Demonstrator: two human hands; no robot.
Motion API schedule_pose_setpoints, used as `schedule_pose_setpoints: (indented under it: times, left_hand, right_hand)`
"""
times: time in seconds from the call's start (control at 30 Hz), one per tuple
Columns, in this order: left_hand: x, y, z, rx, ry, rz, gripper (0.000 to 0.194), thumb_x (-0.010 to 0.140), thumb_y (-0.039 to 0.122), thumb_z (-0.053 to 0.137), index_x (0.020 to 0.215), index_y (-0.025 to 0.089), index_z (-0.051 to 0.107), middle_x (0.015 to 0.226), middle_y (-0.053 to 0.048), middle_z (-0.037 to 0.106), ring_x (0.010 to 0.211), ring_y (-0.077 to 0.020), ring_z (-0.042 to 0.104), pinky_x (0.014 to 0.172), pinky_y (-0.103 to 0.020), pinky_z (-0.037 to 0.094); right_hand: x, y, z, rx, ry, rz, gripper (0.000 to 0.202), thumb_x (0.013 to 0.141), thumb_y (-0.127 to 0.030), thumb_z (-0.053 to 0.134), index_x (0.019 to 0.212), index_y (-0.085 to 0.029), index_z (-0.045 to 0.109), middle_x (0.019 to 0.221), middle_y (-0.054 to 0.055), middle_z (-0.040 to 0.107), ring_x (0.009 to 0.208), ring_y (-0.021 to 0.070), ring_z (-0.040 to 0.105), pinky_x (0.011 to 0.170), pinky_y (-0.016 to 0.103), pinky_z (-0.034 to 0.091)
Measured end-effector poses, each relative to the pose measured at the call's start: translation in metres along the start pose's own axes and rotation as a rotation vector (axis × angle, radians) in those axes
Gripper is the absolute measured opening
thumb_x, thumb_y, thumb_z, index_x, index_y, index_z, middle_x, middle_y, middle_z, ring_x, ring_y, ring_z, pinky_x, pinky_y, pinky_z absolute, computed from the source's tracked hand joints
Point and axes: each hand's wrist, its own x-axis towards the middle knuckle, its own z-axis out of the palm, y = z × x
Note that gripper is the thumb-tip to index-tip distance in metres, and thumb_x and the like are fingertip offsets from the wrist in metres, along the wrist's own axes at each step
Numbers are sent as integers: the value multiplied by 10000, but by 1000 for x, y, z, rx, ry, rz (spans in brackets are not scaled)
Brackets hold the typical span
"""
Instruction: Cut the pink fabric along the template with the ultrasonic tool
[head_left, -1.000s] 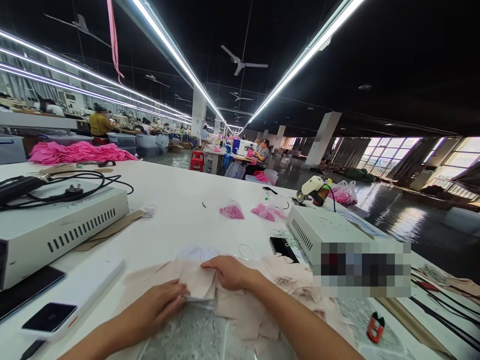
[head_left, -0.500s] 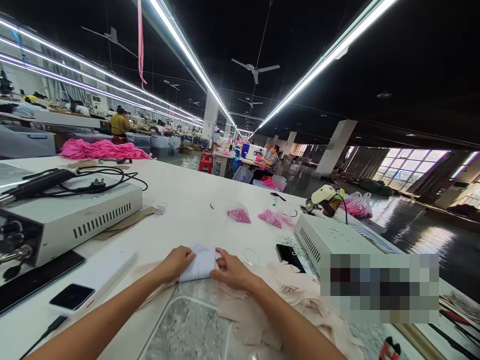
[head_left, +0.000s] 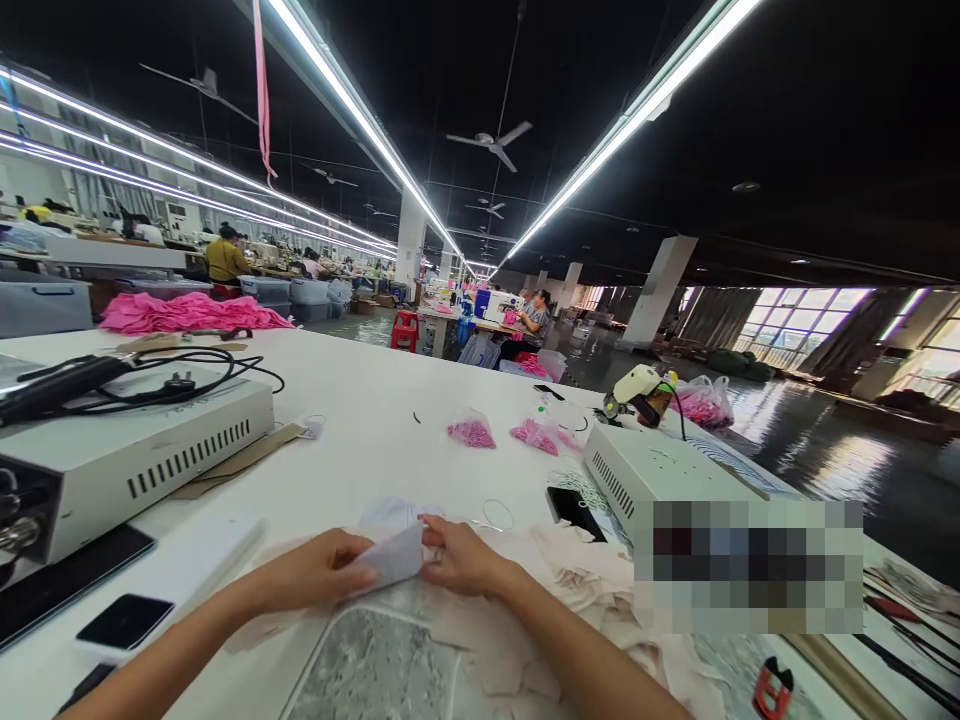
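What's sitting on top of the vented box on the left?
The left vented box carries a black tool, a looped black cable and a plug. Its top directly beneath them is covered; its inside cannot be seen.

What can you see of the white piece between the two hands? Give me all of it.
The white piece looks thin, flat and smooth, with a faint lavender tint; paper or fabric, I can't tell. Its visible face is roughly four-sided and slants, the right end higher in the picture. The left hand grips its left end and the right hand its right edge, covering both ends. It appears just beyond the grey marbled panel. Fine surface detail is blurred.
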Motion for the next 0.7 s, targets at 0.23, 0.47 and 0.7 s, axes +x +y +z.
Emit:
schedule_pose_setpoints:
  times: [0.23,0.47,0.7]
  left_hand:
    - [-34,11,9,155,-41,83,351,850,535,616,1139,355,704,1247,-29,635,1006,-251,647,855,-288,512]
    - [-5,-7,36,348,144,172,414,961,361,443,1357,316,556,1467,-43,468,1338,-296,440,1121,-452,352]
    - [9,-27,45,449,205,191,417,972,486,389,1305,358,603,1446,-41,487,1291,-346,489,1088,-542,379]
  right_hand:
    - [-5,1,-7,-77,-47,-92,578,732,-92,492,1275,-233,633,1299,37,650,1228,220,588,1062,350,438]
    - [-6,-6,-6,-118,-33,-142,496,755,-42,491,1193,-168,687,1304,86,638,1311,217,516,1135,391,376]
    - [-51,-9,-43,-38,206,51,446,799,-112,486,1196,-166,681,1256,71,674,1221,188,590,1083,344,435]
